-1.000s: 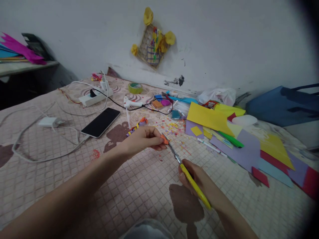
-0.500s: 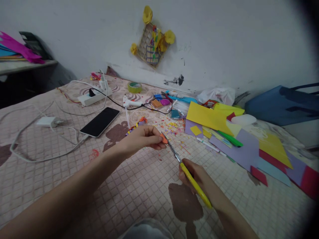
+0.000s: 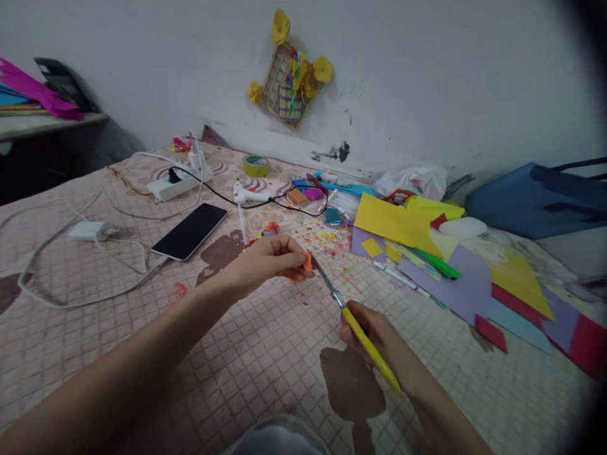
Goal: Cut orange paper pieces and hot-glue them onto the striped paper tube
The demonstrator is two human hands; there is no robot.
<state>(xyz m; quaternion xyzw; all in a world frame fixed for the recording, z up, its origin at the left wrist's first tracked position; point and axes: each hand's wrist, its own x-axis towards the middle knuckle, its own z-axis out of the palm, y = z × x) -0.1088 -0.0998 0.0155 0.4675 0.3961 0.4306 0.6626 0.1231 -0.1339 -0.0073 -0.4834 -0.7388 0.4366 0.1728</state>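
A small orange piece, paper or foam, is pinched between the thumb and fingers of my left hand. My right hand is closed around yellow-handled scissors. Their metal blades point up and left, with the tips right beside the orange piece; whether they touch it I cannot tell. Behind my left hand lies a small purple, yellow and orange craft item, partly hidden. Tiny coloured scraps are scattered on the cloth beyond my hands.
On the left are a phone, a white charger with looping cables and a power strip. A glue gun and green tape roll sit farther back. Coloured sheets spread across the right, near a blue bag.
The orange piece has turned in my left fingers and now stands more upright. My left hand has shifted slightly; the scissors stay nearly in place.
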